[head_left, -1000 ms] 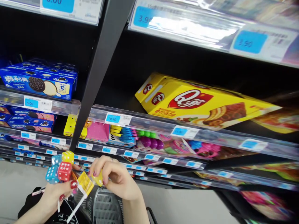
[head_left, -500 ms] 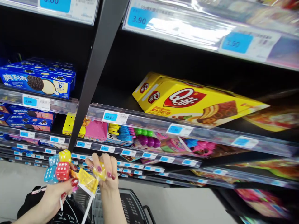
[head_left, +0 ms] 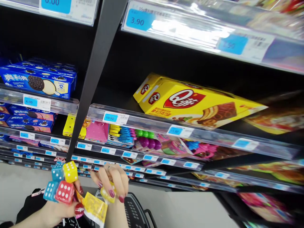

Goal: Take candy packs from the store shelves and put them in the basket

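My left hand [head_left: 55,212] is closed around the sticks of several dice-shaped lollipops. Their cube tops are a red die [head_left: 65,192], a yellow die [head_left: 70,171] and blue dice [head_left: 50,190], all with white dots. Between the fingers of my right hand [head_left: 113,181] is another yellow dice lollipop [head_left: 108,192], partly covered by them. A small yellow wrapper packet [head_left: 95,207] with a white lower edge hangs between the two hands, close to my left thumb. Where the packet is attached is hidden.
Store shelves [head_left: 142,120] with price tags fill the view. A yellow cake box [head_left: 185,101] lies tilted on one, with blue cookie boxes [head_left: 38,79] to the left. A dark shopping basket [head_left: 136,210] and a black bag [head_left: 28,205] are below the hands.
The right hand turned with the yellow dice lollipop, then dropped lower and slightly right. The left hand and its lollipops came down a little. The packet tilted, and its white stick left view.
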`<state>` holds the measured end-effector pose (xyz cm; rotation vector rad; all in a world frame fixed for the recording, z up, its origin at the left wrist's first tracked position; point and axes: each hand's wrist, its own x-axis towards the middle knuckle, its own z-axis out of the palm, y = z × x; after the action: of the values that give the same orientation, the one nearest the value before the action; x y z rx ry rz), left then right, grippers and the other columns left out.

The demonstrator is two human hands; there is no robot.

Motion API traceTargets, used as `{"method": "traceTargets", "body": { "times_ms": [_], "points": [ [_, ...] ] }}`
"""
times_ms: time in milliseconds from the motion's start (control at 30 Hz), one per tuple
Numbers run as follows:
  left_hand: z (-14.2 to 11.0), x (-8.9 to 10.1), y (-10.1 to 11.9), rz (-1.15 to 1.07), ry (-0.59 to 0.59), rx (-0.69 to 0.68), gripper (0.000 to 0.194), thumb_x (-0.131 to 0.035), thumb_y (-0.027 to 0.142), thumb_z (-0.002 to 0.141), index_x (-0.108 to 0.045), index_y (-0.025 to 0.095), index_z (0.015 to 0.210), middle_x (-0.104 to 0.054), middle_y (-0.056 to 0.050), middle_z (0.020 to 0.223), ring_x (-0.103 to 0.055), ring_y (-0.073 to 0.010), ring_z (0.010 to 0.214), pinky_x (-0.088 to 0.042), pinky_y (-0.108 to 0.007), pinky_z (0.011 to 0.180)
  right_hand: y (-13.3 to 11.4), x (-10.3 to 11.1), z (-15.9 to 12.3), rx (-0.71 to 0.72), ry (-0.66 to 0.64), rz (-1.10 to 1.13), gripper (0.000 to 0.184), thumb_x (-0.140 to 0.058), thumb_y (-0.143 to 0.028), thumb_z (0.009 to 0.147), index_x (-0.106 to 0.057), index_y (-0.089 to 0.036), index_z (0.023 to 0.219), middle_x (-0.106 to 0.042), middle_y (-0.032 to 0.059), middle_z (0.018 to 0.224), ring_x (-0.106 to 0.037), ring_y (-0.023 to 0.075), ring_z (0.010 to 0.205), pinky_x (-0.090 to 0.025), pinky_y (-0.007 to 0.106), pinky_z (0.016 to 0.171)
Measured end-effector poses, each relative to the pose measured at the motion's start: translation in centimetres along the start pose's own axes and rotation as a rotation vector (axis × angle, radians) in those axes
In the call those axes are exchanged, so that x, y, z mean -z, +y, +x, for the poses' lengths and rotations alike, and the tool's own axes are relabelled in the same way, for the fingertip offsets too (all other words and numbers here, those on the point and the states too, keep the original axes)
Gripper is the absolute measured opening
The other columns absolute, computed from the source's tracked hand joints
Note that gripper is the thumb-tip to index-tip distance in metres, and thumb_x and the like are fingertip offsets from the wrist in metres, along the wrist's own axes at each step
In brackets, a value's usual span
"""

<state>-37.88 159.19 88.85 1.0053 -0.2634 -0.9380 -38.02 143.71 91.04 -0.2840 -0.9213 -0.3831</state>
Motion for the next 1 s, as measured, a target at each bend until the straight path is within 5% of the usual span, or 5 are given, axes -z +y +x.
{"method": "traceTargets", "body": {
  "times_ms": [267, 433, 600, 800, 1000],
  "points": [
    [0.3, -0.7, 0.4, -0.012, 0.081, -0.003, 0.028, -0.082, 0.027, 0.049, -0.062, 0.019, 0.068, -0.060, 0.003, 0.064, -0.051, -0.0118, 0.061, -0.041, -0.022, 0.058, -1.3, -1.4, -0.6, -0.034, 0.129, -0.244, 0.059, -0.069, -0.013, 0.073, -0.035, -0.022, 0.025, -0.031, -0.0072, 0.022, -0.034, 0.0094, 0.033, -0.036, 0.023, 0.047],
    [0.8, -0.7, 0.3, 0.042, 0.160, 0.089, 0.021, -0.074, 0.016, 0.049, -0.066, 0.017, 0.068, -0.065, -0.001, 0.071, -0.055, -0.0160, 0.066, -0.043, -0.026, 0.062, -5.8, -3.5, -0.9, -0.417, 0.049, -0.923, 0.011, -0.071, -0.022, 0.072, -0.072, -0.029, 0.064, -0.066, 0.0008, 0.057, -0.060, 0.0142, 0.066, -0.047, 0.024, 0.060],
    [1.2, 0.0, -1.1, 0.094, 0.115, 0.253, 0.007, -0.068, 0.015, 0.050, -0.062, 0.014, 0.053, -0.053, 0.004, 0.047, -0.036, -0.0066, 0.043, -0.028, -0.023, 0.046, -7.8, -5.9, 1.6, -0.856, -0.215, -1.255, 0.029, -0.070, -0.020, 0.074, -0.070, -0.024, 0.103, -0.071, 0.0046, 0.090, -0.065, 0.0145, 0.082, -0.048, 0.024, 0.077],
    [1.7, 1.4, -3.5, -0.188, 0.150, 0.337, 0.017, -0.077, 0.016, 0.044, -0.060, 0.013, 0.047, -0.050, 0.004, 0.039, -0.038, -0.0059, 0.039, -0.028, -0.020, 0.042, -5.5, -7.5, 2.5, -1.396, -0.122, -1.783, 0.035, -0.068, -0.025, 0.072, -0.063, -0.024, 0.106, -0.066, 0.0018, 0.095, -0.058, 0.0182, 0.088, -0.043, 0.029, 0.081],
    [2.0, 1.9, -3.7, -0.377, -0.191, 0.350, 0.017, -0.072, 0.003, 0.039, -0.063, 0.013, 0.050, -0.057, 0.001, 0.045, -0.057, -0.0142, 0.053, -0.045, -0.029, 0.068, -4.6, -6.7, 2.1, -1.491, -0.015, -1.797, 0.027, -0.069, -0.030, 0.067, -0.060, -0.022, 0.092, -0.061, -0.0019, 0.080, -0.054, 0.0155, 0.079, -0.039, 0.023, 0.067]
  ]
}}
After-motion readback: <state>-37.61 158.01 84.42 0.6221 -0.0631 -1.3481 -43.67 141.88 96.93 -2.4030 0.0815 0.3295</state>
